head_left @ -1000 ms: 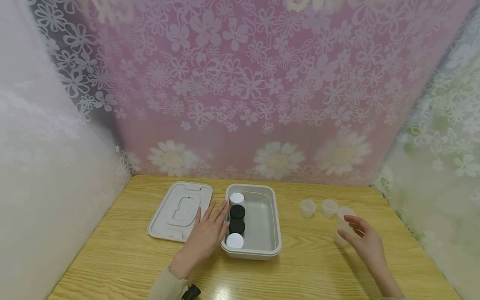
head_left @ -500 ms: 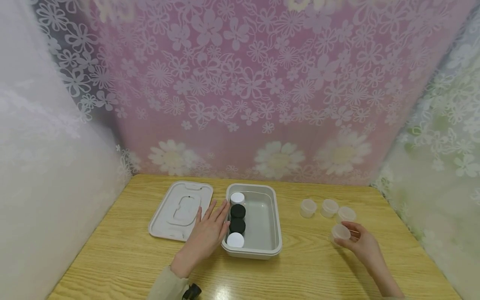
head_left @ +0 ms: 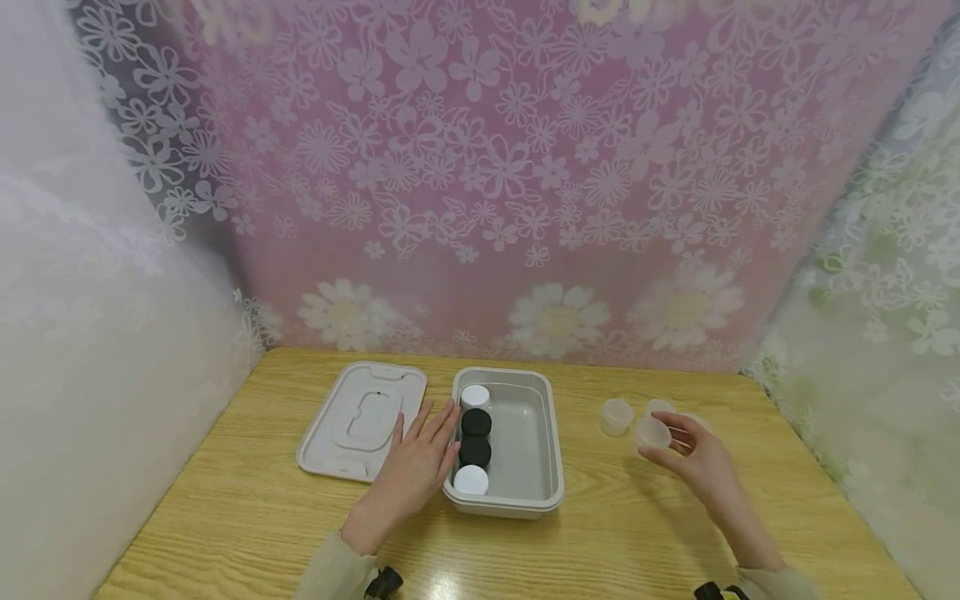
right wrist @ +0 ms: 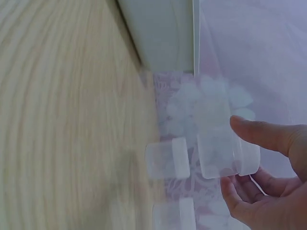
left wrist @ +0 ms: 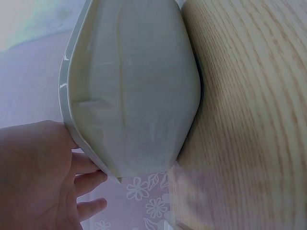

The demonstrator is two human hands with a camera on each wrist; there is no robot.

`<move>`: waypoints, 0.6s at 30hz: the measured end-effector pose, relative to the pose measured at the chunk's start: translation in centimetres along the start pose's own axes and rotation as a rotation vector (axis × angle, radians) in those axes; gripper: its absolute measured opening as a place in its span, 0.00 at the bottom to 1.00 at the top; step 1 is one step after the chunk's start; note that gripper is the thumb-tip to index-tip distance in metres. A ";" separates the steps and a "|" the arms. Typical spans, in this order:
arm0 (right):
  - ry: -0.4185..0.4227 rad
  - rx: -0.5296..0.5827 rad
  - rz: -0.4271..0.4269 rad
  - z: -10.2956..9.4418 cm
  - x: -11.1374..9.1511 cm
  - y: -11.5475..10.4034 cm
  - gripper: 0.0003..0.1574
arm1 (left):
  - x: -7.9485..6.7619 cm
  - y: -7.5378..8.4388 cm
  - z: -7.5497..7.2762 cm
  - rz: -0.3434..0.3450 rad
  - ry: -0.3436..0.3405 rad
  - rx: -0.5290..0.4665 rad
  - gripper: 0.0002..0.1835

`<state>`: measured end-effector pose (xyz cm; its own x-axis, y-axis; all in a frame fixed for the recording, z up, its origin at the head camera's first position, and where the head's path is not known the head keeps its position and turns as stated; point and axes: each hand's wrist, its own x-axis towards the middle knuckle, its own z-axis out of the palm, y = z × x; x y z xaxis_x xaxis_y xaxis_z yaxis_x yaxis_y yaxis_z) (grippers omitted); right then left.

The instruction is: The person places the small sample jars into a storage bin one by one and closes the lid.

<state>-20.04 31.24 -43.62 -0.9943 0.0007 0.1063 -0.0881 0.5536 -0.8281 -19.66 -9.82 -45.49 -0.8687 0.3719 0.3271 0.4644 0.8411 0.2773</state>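
My right hand (head_left: 705,467) pinches a small translucent lidded jar (head_left: 653,434) between thumb and fingers, raised off the table. In the right wrist view the held jar (right wrist: 218,153) is tipped sideways on screen, its lid toward the palm. Two similar jars stand behind it: one jar (head_left: 617,417) to the left, another (head_left: 660,406) partly covered. A third jar (head_left: 701,421) is mostly hidden by the fingers. My left hand (head_left: 408,479) rests with extended fingers on the left rim of a grey plastic box (head_left: 557,454). The left wrist view shows the box's outer wall (left wrist: 139,86) beside those fingers.
Along the box's left inside wall stand white-capped jars (head_left: 475,396) (head_left: 471,481) and black-capped jars (head_left: 476,422) (head_left: 475,452) in a row. A pale lid (head_left: 337,454) lies on the wooden table (head_left: 600,533) left of the box. A flowered curtain (head_left: 450,208) hangs behind.
My right hand has taken hold of the nearest translucent jar, lifted it and carried it up and to the left. My left hand has stayed at the box's rim.
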 end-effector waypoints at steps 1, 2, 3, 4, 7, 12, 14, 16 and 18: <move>0.000 0.018 -0.011 0.2 0.1 -0.3 0.42 | 0.0 0.0 0.0 0.000 -0.001 0.000 0.28; -0.001 0.032 -0.026 0.5 0.2 -0.6 0.41 | 0.0 0.0 0.0 0.000 -0.001 -0.002 0.28; -0.004 0.056 -0.037 0.7 0.3 -0.9 0.41 | 0.0 0.0 0.0 0.000 -0.001 -0.003 0.28; -0.008 0.073 -0.047 1.0 0.4 -1.2 0.40 | 0.0 0.0 0.0 0.001 -0.001 -0.004 0.28; -0.018 0.116 -0.070 1.7 0.7 -2.1 0.40 | 0.0 0.0 0.1 0.002 0.003 -0.004 0.28; -0.050 0.160 -0.114 2.9 1.3 -3.4 0.39 | -0.1 -0.1 0.1 0.006 0.001 -0.001 0.28; -0.069 0.182 -0.133 3.4 1.6 -3.9 0.39 | -0.1 -0.1 0.1 0.006 0.001 -0.004 0.28; -0.095 0.215 -0.146 3.9 2.0 -4.3 0.39 | -0.1 -0.1 0.1 0.006 0.003 -0.005 0.28; -0.121 0.247 -0.161 4.3 2.4 -4.7 0.38 | 0.0 -0.1 0.1 0.006 0.004 -0.002 0.28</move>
<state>-22.23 25.02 -41.87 -0.9649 -0.1778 0.1934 -0.2425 0.3199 -0.9159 -19.70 -9.85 -45.61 -0.8654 0.3750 0.3324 0.4698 0.8380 0.2776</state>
